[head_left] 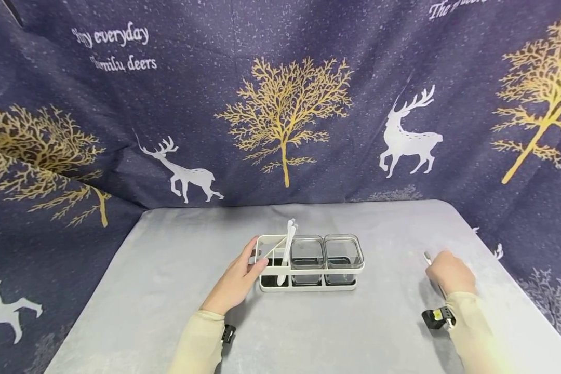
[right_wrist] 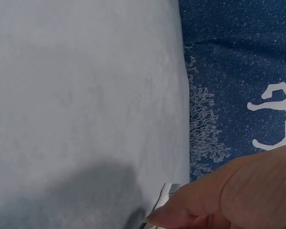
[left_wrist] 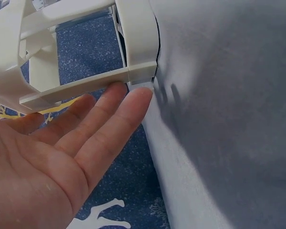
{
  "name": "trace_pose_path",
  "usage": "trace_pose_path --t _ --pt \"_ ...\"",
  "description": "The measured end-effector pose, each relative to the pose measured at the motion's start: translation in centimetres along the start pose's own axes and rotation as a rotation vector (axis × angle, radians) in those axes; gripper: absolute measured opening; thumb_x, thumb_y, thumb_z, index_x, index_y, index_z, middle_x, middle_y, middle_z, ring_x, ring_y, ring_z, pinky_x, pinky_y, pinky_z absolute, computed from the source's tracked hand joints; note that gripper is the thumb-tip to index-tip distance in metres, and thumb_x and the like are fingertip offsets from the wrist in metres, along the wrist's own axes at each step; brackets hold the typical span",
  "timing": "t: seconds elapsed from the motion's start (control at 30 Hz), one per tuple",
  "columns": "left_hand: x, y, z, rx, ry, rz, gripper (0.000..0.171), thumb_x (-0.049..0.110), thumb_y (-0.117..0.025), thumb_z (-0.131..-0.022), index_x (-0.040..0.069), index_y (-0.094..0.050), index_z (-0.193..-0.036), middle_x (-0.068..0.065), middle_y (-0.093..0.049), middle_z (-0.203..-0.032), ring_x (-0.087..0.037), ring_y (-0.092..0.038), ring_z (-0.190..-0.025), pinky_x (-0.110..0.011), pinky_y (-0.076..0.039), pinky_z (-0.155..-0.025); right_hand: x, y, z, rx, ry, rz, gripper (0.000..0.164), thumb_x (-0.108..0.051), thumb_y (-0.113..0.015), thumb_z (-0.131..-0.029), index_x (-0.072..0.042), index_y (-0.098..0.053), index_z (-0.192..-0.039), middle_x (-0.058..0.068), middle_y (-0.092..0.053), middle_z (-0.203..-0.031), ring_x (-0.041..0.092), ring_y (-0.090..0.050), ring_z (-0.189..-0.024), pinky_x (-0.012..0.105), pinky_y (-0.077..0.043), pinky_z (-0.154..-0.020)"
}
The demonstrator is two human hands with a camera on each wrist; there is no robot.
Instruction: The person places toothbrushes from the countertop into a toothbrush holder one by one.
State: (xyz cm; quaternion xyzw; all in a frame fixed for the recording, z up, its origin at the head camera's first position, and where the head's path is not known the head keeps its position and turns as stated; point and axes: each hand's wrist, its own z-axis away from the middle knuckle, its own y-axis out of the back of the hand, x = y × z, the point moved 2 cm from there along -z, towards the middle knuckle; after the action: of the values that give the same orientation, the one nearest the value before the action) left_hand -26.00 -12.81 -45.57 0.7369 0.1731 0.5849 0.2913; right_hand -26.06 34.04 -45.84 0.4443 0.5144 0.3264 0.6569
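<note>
A cream seasoning rack (head_left: 327, 271) stands on the table. Two square glass jars (head_left: 307, 249) fill its middle and right bays. White spoons (head_left: 288, 244) lean in the left bay, handles up. My left hand (head_left: 236, 283) holds the rack's left end, thumb at the near top rim and fingers along the outer side; in the left wrist view several fingers (left_wrist: 117, 117) lie nearly straight against it. Off to the right, my right hand (head_left: 451, 272) pinches a slim whitish stick-like utensil (head_left: 427, 256) with a grey tip; the hand covers most of it, so I cannot tell its kind.
The grey tabletop (head_left: 383, 327) has a right edge close beyond my right hand. A dark blue cloth (head_left: 177, 104) printed with trees and deer hangs behind and around the table. Each wrist wears a small black camera (head_left: 437, 318).
</note>
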Motion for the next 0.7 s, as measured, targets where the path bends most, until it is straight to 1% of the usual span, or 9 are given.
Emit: trace_pose_path --t 0.1,0.23,0.3,0.37,0.5,0.6,0.7 --pt "-0.16 -0.02 0.07 -0.005 -0.006 0.006 0.063 0.058 -0.039 -0.089 0.037 -0.016 -0.144 -0.004 -0.045 -0.133 -0.013 -0.058 -0.096 -0.039 -0.046 -0.083 0.21 -0.28 0.11 0.002 -0.012 -0.002 0.010 -0.007 -0.048 -0.069 0.001 -0.052 -0.068 0.028 -0.056 -0.071 0.037 -0.054 -0.058 0.049 -0.042 -0.045" --pt "-0.21 -0.06 0.02 -0.017 0.002 0.015 0.064 0.059 -0.039 -0.089 0.037 -0.014 -0.144 -0.003 -0.045 -0.133 -0.011 -0.058 -0.096 -0.037 -0.045 -0.084 0.28 -0.30 0.15 -0.002 -0.028 -0.007 0.012 -0.007 -0.048 -0.069 0.003 -0.053 -0.070 0.031 -0.055 -0.073 0.042 -0.054 -0.061 0.050 -0.042 -0.045" --pt "-0.11 -0.05 -0.05 -0.016 -0.006 0.016 0.064 0.058 -0.039 -0.089 0.036 -0.014 -0.144 -0.004 -0.045 -0.133 -0.012 -0.058 -0.098 -0.039 -0.045 -0.086 0.22 -0.18 0.10 -0.006 -0.034 -0.008 0.012 -0.008 -0.047 -0.070 0.003 -0.053 -0.070 0.032 -0.055 -0.074 0.044 -0.054 -0.063 0.050 -0.042 -0.045" --pt "0.00 -0.06 -0.16 -0.016 -0.004 0.019 0.064 0.057 -0.039 -0.089 0.036 -0.014 -0.144 -0.004 -0.046 -0.132 -0.012 -0.058 -0.098 -0.038 -0.045 -0.087 0.15 -0.01 -0.01 -0.020 -0.042 -0.004 0.012 -0.008 -0.047 -0.070 0.003 -0.053 -0.070 0.032 -0.055 -0.075 0.046 -0.054 -0.064 0.051 -0.041 -0.046" --pt "0.13 -0.09 -0.27 -0.017 0.000 0.022 0.063 0.057 -0.039 -0.090 0.036 -0.015 -0.144 -0.004 -0.047 -0.131 -0.012 -0.058 -0.098 -0.038 -0.044 -0.087 -0.03 0.25 -0.13 -0.049 -0.051 0.014 0.010 -0.007 -0.047 -0.069 0.001 -0.052 -0.067 0.031 -0.054 -0.074 0.046 -0.054 -0.065 0.050 -0.042 -0.046" --pt "0.11 -0.09 -0.23 -0.017 0.006 0.019 0.063 0.057 -0.038 -0.090 0.036 -0.015 -0.144 -0.003 -0.047 -0.131 -0.012 -0.058 -0.098 -0.037 -0.044 -0.087 -0.25 0.36 -0.16 -0.060 -0.029 0.021 0.007 -0.006 -0.048 -0.067 -0.001 -0.052 -0.064 0.028 -0.055 -0.072 0.042 -0.054 -0.063 0.049 -0.042 -0.045" --pt "0.05 -0.05 -0.13 -0.015 0.009 0.017 0.063 0.056 -0.038 -0.090 0.034 -0.015 -0.144 -0.003 -0.047 -0.130 -0.012 -0.058 -0.098 -0.037 -0.044 -0.087 -0.62 0.45 -0.21 -0.054 0.027 0.018 0.006 -0.006 -0.050 -0.066 -0.003 -0.053 -0.062 0.023 -0.055 -0.069 0.036 -0.053 -0.060 0.046 -0.041 -0.045"
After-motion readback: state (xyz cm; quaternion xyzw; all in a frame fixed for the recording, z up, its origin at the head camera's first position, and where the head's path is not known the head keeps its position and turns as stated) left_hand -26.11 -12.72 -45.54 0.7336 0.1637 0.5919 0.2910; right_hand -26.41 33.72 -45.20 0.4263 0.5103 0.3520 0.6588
